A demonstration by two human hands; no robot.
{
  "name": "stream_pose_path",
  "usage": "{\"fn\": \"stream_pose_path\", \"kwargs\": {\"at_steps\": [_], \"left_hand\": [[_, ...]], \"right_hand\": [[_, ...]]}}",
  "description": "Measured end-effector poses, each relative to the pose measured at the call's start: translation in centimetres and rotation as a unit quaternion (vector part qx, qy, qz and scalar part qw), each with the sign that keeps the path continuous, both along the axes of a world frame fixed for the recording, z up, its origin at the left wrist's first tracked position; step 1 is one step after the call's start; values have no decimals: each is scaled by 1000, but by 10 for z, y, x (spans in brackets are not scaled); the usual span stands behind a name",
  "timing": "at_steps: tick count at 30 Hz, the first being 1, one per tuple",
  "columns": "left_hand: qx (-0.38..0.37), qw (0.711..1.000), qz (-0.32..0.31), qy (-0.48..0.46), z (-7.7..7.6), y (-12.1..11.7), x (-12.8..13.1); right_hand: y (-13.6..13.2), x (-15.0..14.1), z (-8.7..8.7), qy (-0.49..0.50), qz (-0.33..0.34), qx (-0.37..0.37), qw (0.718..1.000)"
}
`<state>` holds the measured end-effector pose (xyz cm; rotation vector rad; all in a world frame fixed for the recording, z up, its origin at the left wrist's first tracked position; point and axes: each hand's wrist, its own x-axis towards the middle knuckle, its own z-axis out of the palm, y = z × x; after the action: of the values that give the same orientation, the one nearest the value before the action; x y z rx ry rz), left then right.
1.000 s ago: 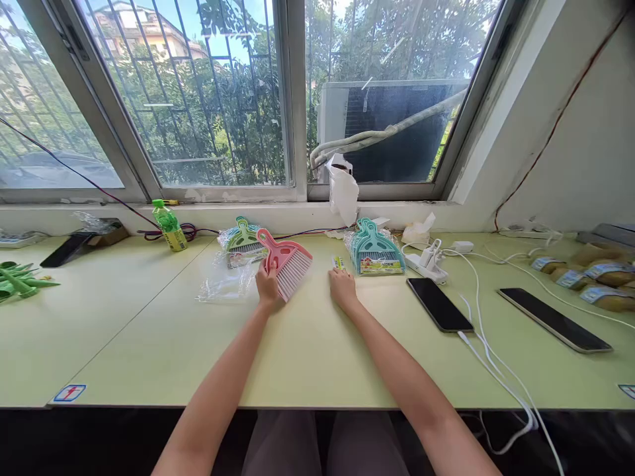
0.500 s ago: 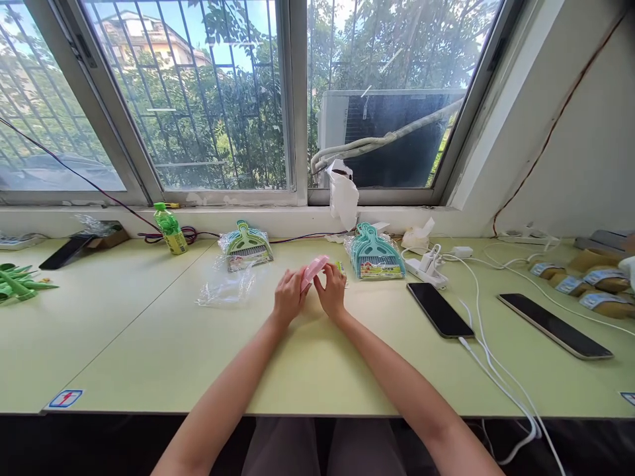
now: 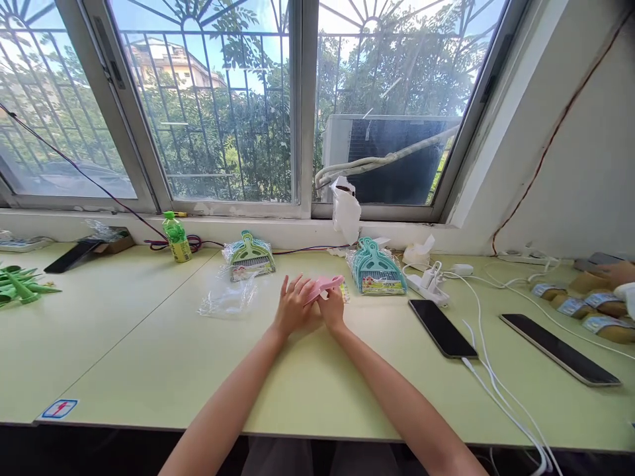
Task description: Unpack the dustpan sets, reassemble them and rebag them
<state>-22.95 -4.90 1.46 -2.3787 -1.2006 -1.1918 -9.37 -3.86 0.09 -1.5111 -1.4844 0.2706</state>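
Between my two hands, just above the table, is a pink plastic piece with a looped handle point(image 3: 325, 284); my fingers cover much of it. My left hand point(image 3: 294, 304) holds its left part, with some fingers raised and spread. My right hand point(image 3: 332, 307) pinches it from below, near the looped end. Just behind the right hand a small printed card point(image 3: 345, 291) lies partly hidden. Farther back to the right are wrapped turquoise dustpan-and-brush sets point(image 3: 377, 268). Similar green sets point(image 3: 251, 256) lie at the back left, with crumpled clear plastic wrap point(image 3: 228, 296) in front.
A green-capped bottle point(image 3: 177, 238) stands at the back left. Green plastic pieces point(image 3: 24, 285) lie at the far left. On the right are a phone point(image 3: 441, 327), a dark tablet-like device point(image 3: 558, 347), a power strip point(image 3: 427, 287) with white cables, and several brown labelled items point(image 3: 608, 325).
The pink piece has turned from a steep tilt to nearly level, its looped end now pointing right. My left fingers have spread more. The camera view has tipped up slightly.
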Motion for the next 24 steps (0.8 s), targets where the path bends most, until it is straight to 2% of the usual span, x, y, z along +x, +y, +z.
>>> {"fn": "stream_pose_path", "kwargs": {"at_steps": [4,6,12,18,21,24], "left_hand": [[-141,990,-6,-22,6,2,-12],[-175,983,-19,-48,10,2,-17],[-178,977,-60,-96,22,-3,-16],[-170,984,-34,-46,27,-8,-19],[-142,989,-17,-18,26,-10,-20],[-112,994,-11,-18,21,-10,-16]], "right_hand": [[-2,-1,11,10,7,29,999],[-4,0,17,15,15,61,998],[-7,1,26,23,47,117,992],[-8,5,30,25,97,123,987],[-8,7,28,20,94,118,988],[-13,3,24,20,54,110,992]]}}
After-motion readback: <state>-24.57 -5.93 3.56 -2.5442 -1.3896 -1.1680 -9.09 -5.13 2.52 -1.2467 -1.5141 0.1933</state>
